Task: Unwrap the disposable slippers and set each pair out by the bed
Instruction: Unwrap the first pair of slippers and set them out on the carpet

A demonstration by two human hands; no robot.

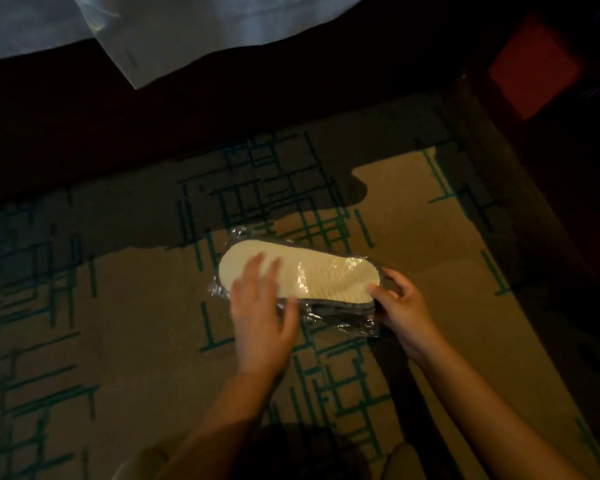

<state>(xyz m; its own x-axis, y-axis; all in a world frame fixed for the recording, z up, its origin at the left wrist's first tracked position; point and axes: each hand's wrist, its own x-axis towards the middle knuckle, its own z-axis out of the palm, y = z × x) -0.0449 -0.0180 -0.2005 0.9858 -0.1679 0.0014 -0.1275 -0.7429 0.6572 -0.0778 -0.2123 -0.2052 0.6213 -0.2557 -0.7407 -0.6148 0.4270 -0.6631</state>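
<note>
Slippers (pixel 302 275), cream sole up, remain sealed in a clear wrapper (pixel 340 322) and are held over the carpet (pixel 118 341), on the near side of the bed (pixel 187 26). Left hand (pixel 260 317) lies on the pack's left half, fingers (pixel 253 271) spread and flat. Right hand (pixel 400 306) pinches the pack's right end between thumb and fingers. Image is dim; contact with the carpet cannot be determined.

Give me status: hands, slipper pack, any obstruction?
Left hand flat on the wrapped slippers. Right hand pinching the pack's end. Plastic wrap on, nothing set out. Carpet around shows no obstruction.
</note>
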